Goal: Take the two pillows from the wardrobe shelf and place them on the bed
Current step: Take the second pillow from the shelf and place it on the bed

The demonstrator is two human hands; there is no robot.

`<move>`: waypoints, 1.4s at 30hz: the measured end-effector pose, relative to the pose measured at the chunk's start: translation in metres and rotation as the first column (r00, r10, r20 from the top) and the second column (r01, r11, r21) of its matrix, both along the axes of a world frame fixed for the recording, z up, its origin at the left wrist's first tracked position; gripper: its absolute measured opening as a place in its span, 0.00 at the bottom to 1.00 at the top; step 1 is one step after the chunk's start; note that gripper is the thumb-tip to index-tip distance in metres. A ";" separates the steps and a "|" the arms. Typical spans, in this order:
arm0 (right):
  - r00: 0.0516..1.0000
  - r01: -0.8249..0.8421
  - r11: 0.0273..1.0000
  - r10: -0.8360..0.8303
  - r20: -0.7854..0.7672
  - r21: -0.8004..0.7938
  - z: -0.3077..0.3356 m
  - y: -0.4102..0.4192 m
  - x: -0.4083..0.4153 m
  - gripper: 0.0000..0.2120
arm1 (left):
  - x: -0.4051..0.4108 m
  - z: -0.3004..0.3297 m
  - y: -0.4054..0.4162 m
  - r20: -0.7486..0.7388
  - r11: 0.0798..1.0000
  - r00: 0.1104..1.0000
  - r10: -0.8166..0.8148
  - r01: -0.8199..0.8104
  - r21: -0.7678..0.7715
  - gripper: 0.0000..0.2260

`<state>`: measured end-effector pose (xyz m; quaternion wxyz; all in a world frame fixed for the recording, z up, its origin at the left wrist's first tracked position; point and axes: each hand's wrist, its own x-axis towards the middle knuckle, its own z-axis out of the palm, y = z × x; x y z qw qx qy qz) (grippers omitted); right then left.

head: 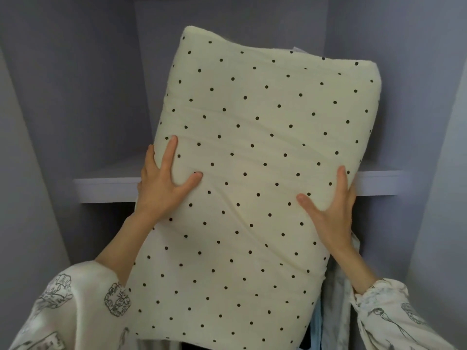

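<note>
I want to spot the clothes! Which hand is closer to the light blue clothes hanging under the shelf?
Right. The right hand grips the spotted pillow just above the hanging clothes; the left hand grips the pillow's opposite edge, far across from them.

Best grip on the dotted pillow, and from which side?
Clamp the two long side edges, one hand on each, as the left hand and right hand do. The dotted pillow is broad, thick and soft, tilted out over the shelf.

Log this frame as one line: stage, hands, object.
stage: lifting off wardrobe shelf | hands: left hand and right hand grip opposite edges | object: dotted pillow, tilted
</note>
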<state>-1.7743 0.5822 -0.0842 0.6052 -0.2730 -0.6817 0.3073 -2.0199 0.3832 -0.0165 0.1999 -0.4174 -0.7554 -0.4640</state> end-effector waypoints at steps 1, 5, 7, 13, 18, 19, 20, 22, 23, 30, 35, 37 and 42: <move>0.999 -0.025 1.000 0.024 -0.026 -0.019 0.000 0.000 0.000 0.47 | -0.003 0.001 -0.002 0.018 1.000 0.999 -0.030 0.031 -0.007 0.38; 0.997 -0.059 0.998 0.058 -0.049 -0.021 -0.001 -0.001 0.002 0.49 | -0.012 0.005 -0.012 0.045 0.989 0.991 -0.124 0.127 -0.069 0.41; 0.997 -0.070 0.997 0.069 -0.041 -0.021 0.001 -0.003 0.003 0.49 | -0.016 0.008 -0.017 0.059 0.985 0.987 -0.149 0.153 -0.080 0.42; 1.000 -0.027 0.999 0.027 0.001 -0.036 0.003 -0.013 0.007 0.48 | -0.018 0.000 -0.027 0.089 0.978 0.976 -0.198 0.204 -0.054 0.44; 0.999 -0.013 0.997 0.016 0.039 -0.076 -0.013 -0.033 0.019 0.47 | -0.007 -0.012 -0.041 0.153 0.969 0.962 -0.226 0.238 -0.066 0.46; 0.999 -0.029 0.996 0.032 0.039 -0.086 -0.017 -0.038 0.022 0.46 | -0.003 -0.014 -0.045 0.156 0.970 0.963 -0.218 0.231 -0.070 0.46; 0.998 -0.050 0.994 0.054 0.040 -0.096 -0.021 -0.043 0.025 0.46 | 0.001 -0.016 -0.051 0.159 0.971 0.964 -0.211 0.225 -0.075 0.46; 0.995 -0.086 0.989 0.091 0.044 -0.121 -0.029 -0.054 0.032 0.46 | 0.012 -0.024 -0.065 0.166 0.974 0.967 -0.192 0.208 -0.088 0.46; 0.993 -0.100 0.985 0.107 0.046 -0.137 -0.032 -0.059 0.035 0.47 | 0.019 -0.029 -0.073 0.171 0.977 0.970 -0.171 0.189 -0.097 0.46; 0.959 -0.245 0.959 0.261 0.109 -0.144 -0.046 -0.083 0.073 0.44 | 0.095 -0.066 -0.126 0.286 0.994 0.958 0.010 0.021 -0.104 0.46; 0.903 -0.376 0.908 0.403 0.147 -0.183 -0.064 -0.098 0.118 0.46 | 0.168 -0.093 -0.168 0.333 0.992 0.936 0.111 -0.085 -0.093 0.45; 0.877 -0.421 0.884 0.453 0.157 -0.202 -0.069 -0.107 0.136 0.46 | 0.197 -0.101 -0.187 0.352 0.988 0.924 0.147 -0.120 -0.099 0.45; 0.777 -0.539 0.800 0.593 0.209 -0.265 -0.083 -0.139 0.167 0.45 | 0.261 -0.126 -0.244 0.397 0.969 0.885 0.245 -0.218 -0.113 0.43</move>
